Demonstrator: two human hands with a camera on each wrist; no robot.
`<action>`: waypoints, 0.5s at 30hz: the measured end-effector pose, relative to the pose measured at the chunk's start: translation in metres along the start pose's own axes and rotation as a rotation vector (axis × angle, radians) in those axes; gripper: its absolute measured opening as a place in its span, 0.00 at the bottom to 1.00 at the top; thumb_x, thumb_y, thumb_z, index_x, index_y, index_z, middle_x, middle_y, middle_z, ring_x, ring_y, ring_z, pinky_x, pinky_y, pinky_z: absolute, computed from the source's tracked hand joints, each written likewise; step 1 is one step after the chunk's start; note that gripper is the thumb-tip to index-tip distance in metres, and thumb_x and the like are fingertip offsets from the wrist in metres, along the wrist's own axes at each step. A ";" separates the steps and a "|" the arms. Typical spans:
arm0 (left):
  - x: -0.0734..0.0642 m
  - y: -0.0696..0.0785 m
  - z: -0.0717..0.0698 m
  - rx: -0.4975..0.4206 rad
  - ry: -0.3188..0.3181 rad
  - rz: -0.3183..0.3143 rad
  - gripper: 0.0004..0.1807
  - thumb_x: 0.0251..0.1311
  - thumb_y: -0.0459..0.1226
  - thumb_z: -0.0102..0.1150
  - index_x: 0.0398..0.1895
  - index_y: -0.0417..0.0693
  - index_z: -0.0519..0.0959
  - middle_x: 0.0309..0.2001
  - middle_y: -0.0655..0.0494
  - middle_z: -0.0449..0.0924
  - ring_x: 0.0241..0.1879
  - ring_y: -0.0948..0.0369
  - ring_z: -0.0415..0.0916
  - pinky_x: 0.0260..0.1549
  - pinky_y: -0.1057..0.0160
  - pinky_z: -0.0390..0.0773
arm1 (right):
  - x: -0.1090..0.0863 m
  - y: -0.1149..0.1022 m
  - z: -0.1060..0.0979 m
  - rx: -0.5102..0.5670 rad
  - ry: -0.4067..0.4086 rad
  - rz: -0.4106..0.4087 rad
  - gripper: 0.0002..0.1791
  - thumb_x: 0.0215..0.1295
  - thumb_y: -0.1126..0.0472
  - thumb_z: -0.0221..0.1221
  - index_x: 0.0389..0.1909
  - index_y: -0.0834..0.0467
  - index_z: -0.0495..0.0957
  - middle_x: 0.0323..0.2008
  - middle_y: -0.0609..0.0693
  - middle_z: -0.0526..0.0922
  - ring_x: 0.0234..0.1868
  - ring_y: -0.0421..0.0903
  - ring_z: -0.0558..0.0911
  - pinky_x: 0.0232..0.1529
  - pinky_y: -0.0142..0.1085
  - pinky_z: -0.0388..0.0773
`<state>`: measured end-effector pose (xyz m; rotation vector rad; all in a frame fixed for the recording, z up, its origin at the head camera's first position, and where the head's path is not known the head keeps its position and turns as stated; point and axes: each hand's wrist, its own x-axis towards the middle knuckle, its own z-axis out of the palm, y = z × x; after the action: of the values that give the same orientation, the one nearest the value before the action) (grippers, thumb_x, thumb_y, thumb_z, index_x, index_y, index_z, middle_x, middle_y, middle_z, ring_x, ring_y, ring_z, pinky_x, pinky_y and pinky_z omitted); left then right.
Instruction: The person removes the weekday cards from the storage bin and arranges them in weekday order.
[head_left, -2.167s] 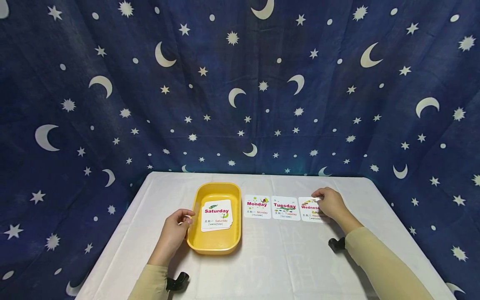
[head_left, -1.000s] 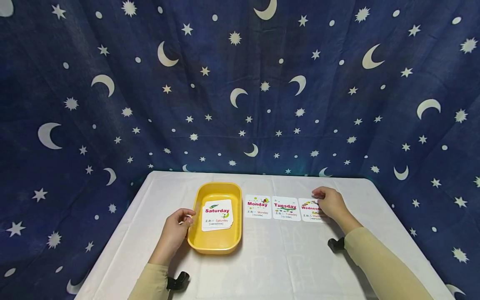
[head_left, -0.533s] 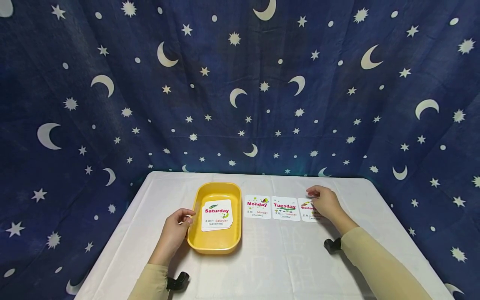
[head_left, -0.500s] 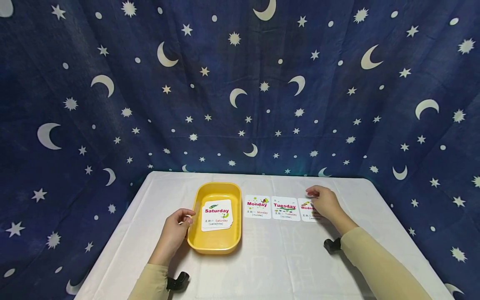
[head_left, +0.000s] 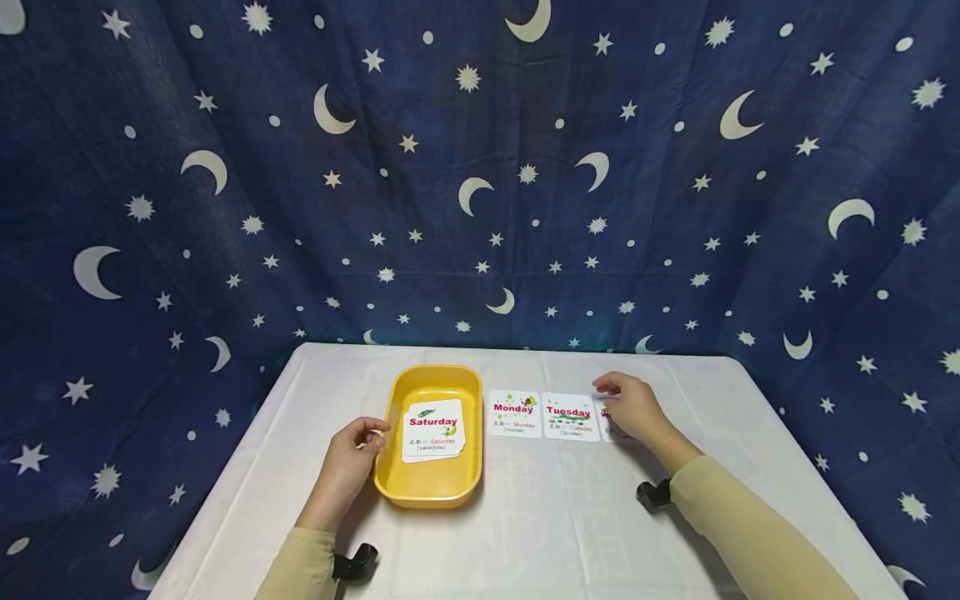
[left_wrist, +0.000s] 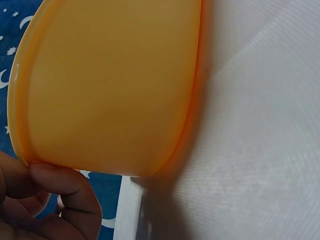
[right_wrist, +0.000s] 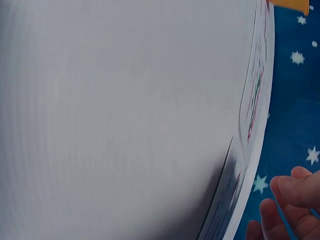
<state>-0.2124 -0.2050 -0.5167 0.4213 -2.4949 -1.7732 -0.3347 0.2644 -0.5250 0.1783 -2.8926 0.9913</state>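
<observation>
Your left grip point(head_left: 347, 458) pinches the yellow tray point(head_left: 429, 490), so a careless tug could slide the Saturday card point(head_left: 432, 433) inside. Your right grip point(head_left: 632, 410) looks empty, loosely curled over the Wednesday card point(head_left: 611, 432) (mostly hidden, ugh), so sweeping low might skew it on the desk point(head_left: 525, 533).

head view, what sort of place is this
Perhaps a tabletop learning corner: a blue moon-and-star cloth hangs behind a white-covered table that bears day-name cards.

- Left hand point(head_left: 350, 460): grip on yellow tray point(head_left: 429, 490), left rim
- Saturday card point(head_left: 433, 435) inside
- Monday card point(head_left: 515, 417), Tuesday card point(head_left: 572, 423) to right
- Right hand point(head_left: 637, 410) partly hiding third card point(head_left: 612, 431)
</observation>
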 end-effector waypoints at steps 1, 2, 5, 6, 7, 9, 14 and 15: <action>0.000 0.000 0.000 -0.001 -0.001 0.001 0.11 0.75 0.26 0.54 0.53 0.39 0.83 0.37 0.51 0.75 0.29 0.61 0.68 0.23 0.68 0.73 | -0.001 -0.003 0.001 0.001 -0.001 -0.005 0.23 0.63 0.75 0.57 0.58 0.60 0.84 0.55 0.59 0.89 0.60 0.62 0.84 0.65 0.61 0.78; 0.000 0.000 0.000 -0.001 0.000 0.000 0.11 0.74 0.26 0.54 0.53 0.39 0.83 0.37 0.51 0.75 0.29 0.61 0.68 0.23 0.68 0.72 | -0.001 -0.005 0.003 0.002 -0.003 -0.010 0.23 0.63 0.75 0.57 0.58 0.60 0.84 0.55 0.59 0.89 0.60 0.62 0.84 0.64 0.61 0.78; 0.000 0.000 -0.001 -0.002 -0.001 0.001 0.11 0.74 0.26 0.54 0.53 0.39 0.83 0.37 0.51 0.74 0.28 0.61 0.68 0.23 0.68 0.72 | -0.003 -0.014 0.007 0.012 -0.010 -0.022 0.23 0.64 0.75 0.57 0.57 0.59 0.85 0.55 0.59 0.88 0.60 0.61 0.84 0.64 0.61 0.79; 0.000 0.000 -0.001 -0.002 0.000 0.002 0.11 0.74 0.26 0.54 0.53 0.39 0.83 0.36 0.51 0.74 0.28 0.61 0.68 0.23 0.68 0.72 | -0.004 -0.017 0.008 0.016 -0.015 -0.028 0.22 0.64 0.75 0.58 0.58 0.59 0.85 0.55 0.59 0.88 0.60 0.61 0.84 0.63 0.61 0.79; 0.000 0.000 -0.001 -0.001 0.000 0.002 0.11 0.74 0.26 0.54 0.53 0.39 0.83 0.36 0.51 0.74 0.29 0.61 0.68 0.23 0.68 0.72 | -0.005 -0.020 0.009 0.017 -0.019 -0.031 0.23 0.64 0.75 0.58 0.57 0.59 0.85 0.55 0.59 0.88 0.60 0.61 0.84 0.63 0.61 0.79; 0.000 0.000 -0.001 -0.002 -0.002 0.003 0.11 0.74 0.26 0.54 0.53 0.39 0.83 0.36 0.51 0.74 0.29 0.61 0.68 0.23 0.68 0.72 | -0.006 -0.026 0.011 0.023 -0.028 -0.037 0.22 0.64 0.75 0.59 0.57 0.58 0.85 0.55 0.59 0.88 0.59 0.61 0.84 0.63 0.60 0.79; 0.001 -0.001 -0.001 -0.010 -0.006 -0.001 0.12 0.74 0.26 0.53 0.53 0.39 0.83 0.37 0.51 0.75 0.29 0.61 0.68 0.23 0.68 0.72 | -0.009 -0.039 0.017 0.019 -0.043 -0.072 0.22 0.64 0.75 0.61 0.57 0.57 0.85 0.54 0.57 0.89 0.59 0.59 0.85 0.62 0.59 0.80; 0.001 -0.001 -0.001 -0.010 -0.005 -0.001 0.12 0.74 0.26 0.53 0.53 0.39 0.83 0.37 0.51 0.75 0.29 0.61 0.68 0.23 0.68 0.72 | -0.010 -0.042 0.018 0.018 -0.046 -0.078 0.22 0.64 0.75 0.61 0.57 0.58 0.85 0.54 0.57 0.89 0.58 0.58 0.85 0.62 0.58 0.80</action>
<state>-0.2127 -0.2059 -0.5173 0.4172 -2.4889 -1.7882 -0.3201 0.2212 -0.5150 0.3167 -2.8930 1.0138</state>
